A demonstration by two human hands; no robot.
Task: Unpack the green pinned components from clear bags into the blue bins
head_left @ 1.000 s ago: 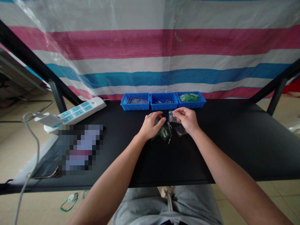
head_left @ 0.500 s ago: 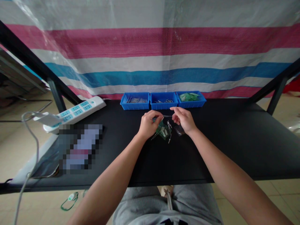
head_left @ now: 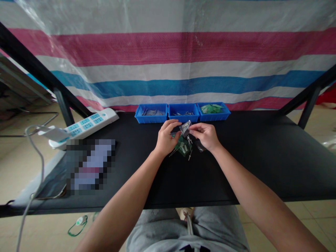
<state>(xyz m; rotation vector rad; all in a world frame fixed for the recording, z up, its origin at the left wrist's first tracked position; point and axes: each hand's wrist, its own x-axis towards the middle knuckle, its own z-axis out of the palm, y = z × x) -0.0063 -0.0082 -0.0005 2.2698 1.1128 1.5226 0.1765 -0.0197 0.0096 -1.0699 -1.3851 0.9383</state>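
A small clear plastic bag [head_left: 185, 128] is pinched at its right edge between the thumb and fingers of my right hand [head_left: 206, 135]. To the left of the bag is my left hand [head_left: 168, 137], its thumb and fingers apart; its fingertips come close to the bag, and whether they touch it I cannot tell. Below the hands, a green plastic bag [head_left: 183, 146] lies on the black table, partly covered by my left hand. Several metal pop rivets [head_left: 189, 143] are beside it. Another small clear bag [head_left: 200, 146] lies partly under my right hand.
Three blue bins stand in a row behind my hands: the left bin [head_left: 151, 119] has clear bags, the middle bin [head_left: 183, 118] loose rivets, the right bin [head_left: 215, 116] green bags. At the left are a white power strip [head_left: 86, 126] and a blurred-out object [head_left: 90, 164].
The clear bag has come upright into fuller view between my hands. My right hand has closed in on it, and my left fingers have spread from their pinch.
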